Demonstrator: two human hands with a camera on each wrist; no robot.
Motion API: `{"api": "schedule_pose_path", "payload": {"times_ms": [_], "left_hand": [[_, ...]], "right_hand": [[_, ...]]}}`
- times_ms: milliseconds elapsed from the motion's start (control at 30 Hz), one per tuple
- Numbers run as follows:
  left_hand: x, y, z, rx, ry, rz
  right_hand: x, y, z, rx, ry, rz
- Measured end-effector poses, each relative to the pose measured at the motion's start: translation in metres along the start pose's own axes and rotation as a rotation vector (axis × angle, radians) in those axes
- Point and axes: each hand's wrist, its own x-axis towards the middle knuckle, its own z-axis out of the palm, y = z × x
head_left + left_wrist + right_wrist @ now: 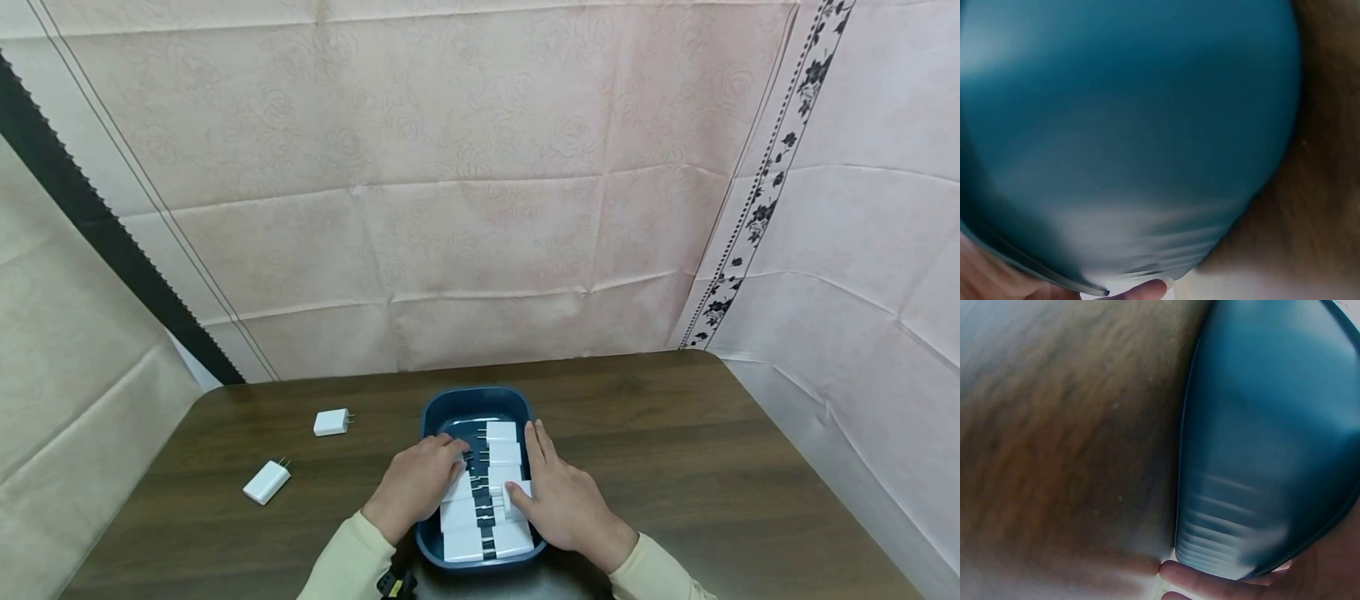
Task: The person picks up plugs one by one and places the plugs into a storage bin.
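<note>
On the table stands a blue tray (483, 397) holding two columns of white charger plugs (463, 543), their metal prongs facing the middle. My left hand (420, 483) reaches over the tray's left rim with bent fingers and holds a white charger plug (457, 487) at the upper end of the left column, partly hidden by the fingers. My right hand (566, 500) lies along the right rim, its fingers extended. Its thumb touches a white charger plug (516, 500) raised above the right column. Both wrist views mainly show the tray's outer wall (1129, 125).
Two more white charger plugs lie left of the tray: one near the back (331, 422), the other nearer the left edge (266, 482). The brown wooden table (712, 483) ends at a pale cloth backdrop (480, 208). A small dark object (396, 583) shows beside the left sleeve.
</note>
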Motion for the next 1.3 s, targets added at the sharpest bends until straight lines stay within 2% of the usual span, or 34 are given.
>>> {"api": "schedule_pose_path", "payload": {"times_ms": [267, 600, 900, 1300], "left_hand": [[0.0027, 0.0028, 0.0019, 0.007, 0.023, -0.004], [0.0027, 0.0047, 0.0019, 0.021, 0.019, -0.005], [0.0022, 0.0053, 0.0031, 0.065, 0.029, 0.014], [0.0022, 0.0040, 0.0059, 0.065, 0.056, 0.018]], "right_hand": [[-0.0003, 0.0003, -0.0005, -0.005, 0.000, -0.007], [-0.0005, 0.0001, 0.0000, -0.005, 0.001, -0.014], [-0.0003, 0.0005, -0.0001, -0.003, 0.001, -0.015], [-0.0005, -0.0011, -0.0007, -0.009, 0.004, -0.014]]}}
